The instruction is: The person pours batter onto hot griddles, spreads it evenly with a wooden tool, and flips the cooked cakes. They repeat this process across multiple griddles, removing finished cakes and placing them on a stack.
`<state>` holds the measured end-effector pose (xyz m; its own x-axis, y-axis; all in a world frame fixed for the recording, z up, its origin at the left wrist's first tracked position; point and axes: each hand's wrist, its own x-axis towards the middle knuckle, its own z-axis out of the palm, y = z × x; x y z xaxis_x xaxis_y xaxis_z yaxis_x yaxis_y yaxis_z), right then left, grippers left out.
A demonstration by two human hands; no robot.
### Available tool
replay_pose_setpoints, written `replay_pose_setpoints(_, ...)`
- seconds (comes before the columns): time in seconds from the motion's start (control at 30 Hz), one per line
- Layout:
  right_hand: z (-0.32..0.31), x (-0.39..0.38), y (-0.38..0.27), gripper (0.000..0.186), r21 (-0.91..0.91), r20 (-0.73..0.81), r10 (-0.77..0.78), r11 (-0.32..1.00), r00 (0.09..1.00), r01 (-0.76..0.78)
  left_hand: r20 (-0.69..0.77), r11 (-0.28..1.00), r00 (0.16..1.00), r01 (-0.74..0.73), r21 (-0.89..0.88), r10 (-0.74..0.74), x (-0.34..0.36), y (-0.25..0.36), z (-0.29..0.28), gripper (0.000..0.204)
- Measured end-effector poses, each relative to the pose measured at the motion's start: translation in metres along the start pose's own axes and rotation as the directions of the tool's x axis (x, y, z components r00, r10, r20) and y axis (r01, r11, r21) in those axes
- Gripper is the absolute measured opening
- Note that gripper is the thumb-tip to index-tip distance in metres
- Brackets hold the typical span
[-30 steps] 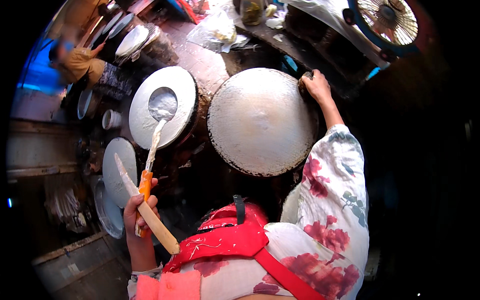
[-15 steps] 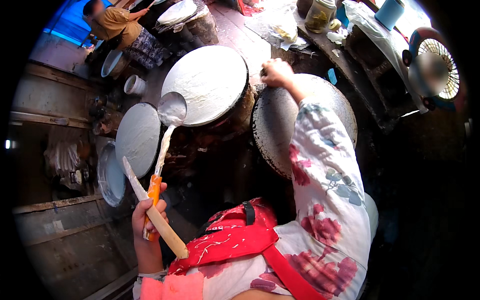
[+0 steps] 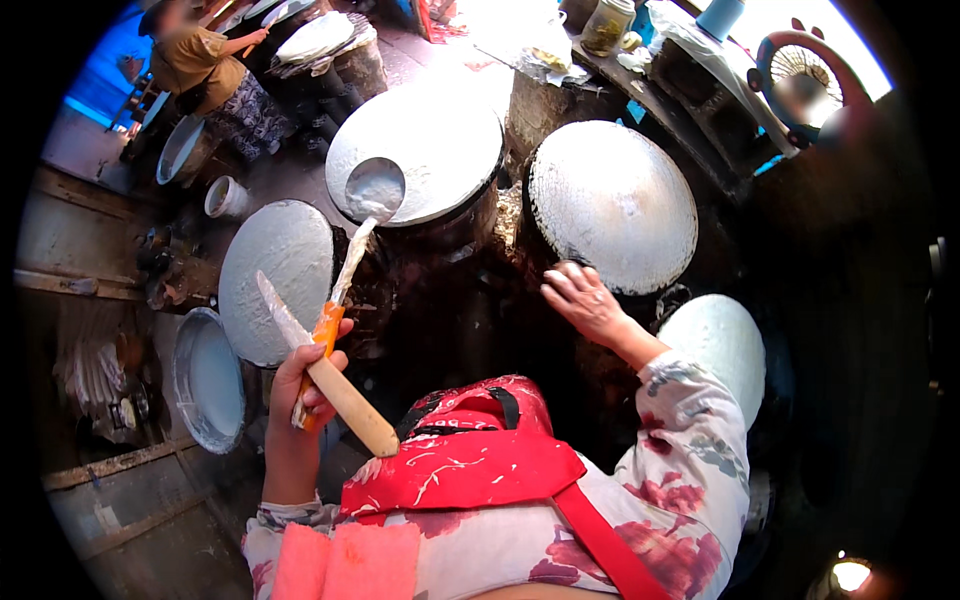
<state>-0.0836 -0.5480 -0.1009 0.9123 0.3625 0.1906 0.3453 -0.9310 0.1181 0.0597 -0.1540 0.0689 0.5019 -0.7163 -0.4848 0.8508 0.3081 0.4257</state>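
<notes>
A large, round, silvery-white griddle with a dark speckled rim (image 3: 615, 205) stands ahead of the person, and at its near-left edge is the right hand (image 3: 588, 300), palm down, fingers extended and slightly spread, the tips at the rim; whether they pinch anything cannot be told. Well to the left of the griddle, the left hand (image 3: 310, 378) is curled around two tools at once, gripping a metal ladle with a bright orange handle and white-smeared shaft (image 3: 350, 265) together with a flat, pale wooden stick (image 3: 345, 398) that crosses it. The ladle's bowl appears in front of a broad, round plate topped with white paste (image 3: 430, 135), just left of the griddle. Farther left of the griddle are a smaller, oval-looking plate coated in white (image 3: 275, 275) and a shallow metal basin of whitish liquid (image 3: 181, 385). To the griddle's near right, a smooth, pale round disc (image 3: 720, 345) is partly covered by the floral sleeve (image 3: 690, 440). Beyond the griddle, a dark counter (image 3: 655, 95) carries a clear glass jar (image 3: 606, 28), with a round-caged fan (image 3: 805, 85) to the right. Far left beyond the griddle is a co-worker in a tan top (image 3: 205, 70).
</notes>
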Motion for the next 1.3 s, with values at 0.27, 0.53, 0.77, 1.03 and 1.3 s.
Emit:
replay_pose_setpoints(0.27,-0.015,-0.113,-0.032,0.049,0.07,-0.2,0.718,0.689,0.666,-0.721,0.035,0.984,0.984,0.17,0.059,-0.172,-0.007,0.037,-0.017,0.043)
replay_pose_setpoints(0.53,0.029,-0.055,-0.085,0.065,0.659,-0.407,0.898,0.16,-0.169,-0.735,0.124,0.968,0.965,0.214,0.128,-0.23,0.006,0.043,-0.009,0.046)
replay_pose_setpoints(0.77,0.057,-0.054,-0.025,0.066,0.597,-0.45,0.79,-0.08,-0.416,-0.798,0.141,0.946,0.939,0.297,0.127,-0.313,0.039,0.035,0.019,0.046)
replay_pose_setpoints(1.03,0.024,-0.109,0.133,0.047,0.401,-0.099,0.847,-0.447,-0.523,-0.8,0.121,0.952,0.945,0.296,0.075,-0.303,0.093,0.025,0.07,0.049)
replay_pose_setpoints(1.3,0.047,-0.068,0.33,0.054,0.261,0.072,0.987,-0.158,-0.144,-0.952,0.046,0.96,0.963,0.26,0.108,-0.266,0.145,0.001,0.124,0.049)
